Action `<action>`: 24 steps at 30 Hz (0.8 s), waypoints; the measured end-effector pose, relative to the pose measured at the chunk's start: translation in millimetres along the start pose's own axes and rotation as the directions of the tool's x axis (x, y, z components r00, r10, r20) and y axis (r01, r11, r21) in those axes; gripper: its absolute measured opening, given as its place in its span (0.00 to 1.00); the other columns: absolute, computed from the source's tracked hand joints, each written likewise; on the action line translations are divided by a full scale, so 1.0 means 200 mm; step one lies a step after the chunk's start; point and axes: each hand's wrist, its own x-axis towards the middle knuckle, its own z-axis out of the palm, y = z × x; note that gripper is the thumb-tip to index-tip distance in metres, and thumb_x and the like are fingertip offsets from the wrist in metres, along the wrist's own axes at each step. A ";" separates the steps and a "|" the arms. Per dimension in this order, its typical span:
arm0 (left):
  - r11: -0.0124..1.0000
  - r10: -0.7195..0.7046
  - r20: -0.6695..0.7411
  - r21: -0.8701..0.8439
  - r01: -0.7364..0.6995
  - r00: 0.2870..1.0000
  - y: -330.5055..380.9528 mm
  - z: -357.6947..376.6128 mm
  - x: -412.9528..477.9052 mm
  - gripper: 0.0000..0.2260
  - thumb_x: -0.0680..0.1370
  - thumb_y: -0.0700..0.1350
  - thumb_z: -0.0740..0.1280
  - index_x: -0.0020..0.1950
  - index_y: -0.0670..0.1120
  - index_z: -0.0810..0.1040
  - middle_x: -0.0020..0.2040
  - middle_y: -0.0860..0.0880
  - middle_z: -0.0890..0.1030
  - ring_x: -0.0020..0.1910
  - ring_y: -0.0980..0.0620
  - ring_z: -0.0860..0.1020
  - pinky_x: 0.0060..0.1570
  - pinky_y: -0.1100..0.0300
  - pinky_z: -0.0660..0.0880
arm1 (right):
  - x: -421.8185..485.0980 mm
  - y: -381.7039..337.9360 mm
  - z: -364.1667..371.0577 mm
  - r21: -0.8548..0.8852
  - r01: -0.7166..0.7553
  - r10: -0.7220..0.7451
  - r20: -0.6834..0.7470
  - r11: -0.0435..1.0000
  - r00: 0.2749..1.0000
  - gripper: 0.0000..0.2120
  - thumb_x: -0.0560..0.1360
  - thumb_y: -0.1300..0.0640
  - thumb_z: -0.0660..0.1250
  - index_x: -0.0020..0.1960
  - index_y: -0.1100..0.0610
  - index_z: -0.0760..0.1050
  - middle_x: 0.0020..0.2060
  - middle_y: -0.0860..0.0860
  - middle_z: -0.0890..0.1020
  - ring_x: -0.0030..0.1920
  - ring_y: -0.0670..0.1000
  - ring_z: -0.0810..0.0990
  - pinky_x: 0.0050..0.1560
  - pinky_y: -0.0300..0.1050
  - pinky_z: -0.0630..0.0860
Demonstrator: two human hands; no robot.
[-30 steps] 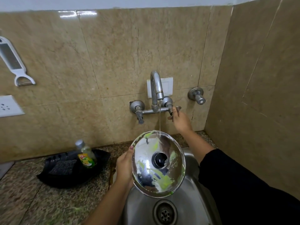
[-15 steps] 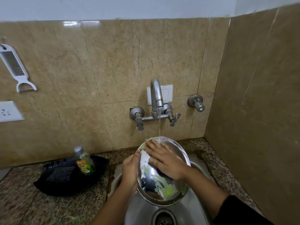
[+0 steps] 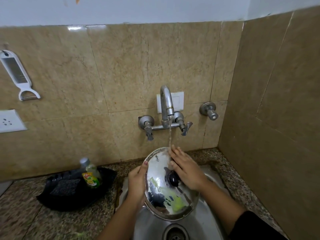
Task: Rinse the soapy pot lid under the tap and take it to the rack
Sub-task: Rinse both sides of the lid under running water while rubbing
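A round steel pot lid point(image 3: 162, 193) with a black knob point(image 3: 173, 179) is held tilted over the sink point(image 3: 207, 220), its top facing me. Green soap streaks cover its lower half. My left hand point(image 3: 136, 183) grips the lid's left rim. My right hand point(image 3: 187, 168) lies flat on the lid's upper right, fingers spread, just right of the knob. Water runs from the wall tap point(image 3: 166, 105) onto the lid's top edge at my right fingertips.
A black tray point(image 3: 52, 199) with a scrub pad and a green dish-soap bottle point(image 3: 90, 174) sits on the granite counter to the left. A white grater-peeler point(image 3: 17, 75) hangs on the tiled wall. A side wall stands close on the right. The sink drain point(image 3: 175, 233) is below the lid.
My right hand left the tap handle and came down onto the lid, then slid to the right of the knob. The water flow grew stronger. Soap on the lid's upper part has washed off.
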 end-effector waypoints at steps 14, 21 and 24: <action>1.000 0.030 0.098 0.004 -0.030 0.995 0.01 0.01 0.01 0.10 0.77 0.43 0.66 0.42 0.39 0.83 0.41 0.36 0.84 0.40 0.41 0.81 0.46 0.49 0.76 | 0.08 -0.12 0.02 -0.004 0.269 -0.268 0.040 0.963 0.963 0.23 0.80 0.38 0.46 0.75 0.38 0.54 0.76 0.35 0.52 0.77 0.40 0.45 0.75 0.49 0.43; 0.997 0.070 0.061 -0.035 -0.068 0.996 0.00 -0.03 -0.03 0.12 0.78 0.46 0.65 0.40 0.41 0.81 0.38 0.39 0.82 0.38 0.42 0.78 0.43 0.50 0.74 | 0.16 0.05 -0.03 0.556 -0.174 0.360 -0.243 0.812 0.901 0.10 0.80 0.51 0.61 0.55 0.51 0.79 0.49 0.47 0.83 0.54 0.52 0.80 0.52 0.47 0.74; 0.995 0.061 0.134 0.064 -0.070 0.989 0.03 -0.06 -0.02 0.12 0.79 0.47 0.63 0.42 0.41 0.81 0.36 0.44 0.85 0.35 0.48 0.82 0.36 0.58 0.78 | 0.20 0.02 -0.07 0.603 -0.108 0.266 -0.179 0.790 0.947 0.07 0.80 0.54 0.62 0.50 0.52 0.78 0.43 0.45 0.81 0.48 0.50 0.79 0.50 0.45 0.73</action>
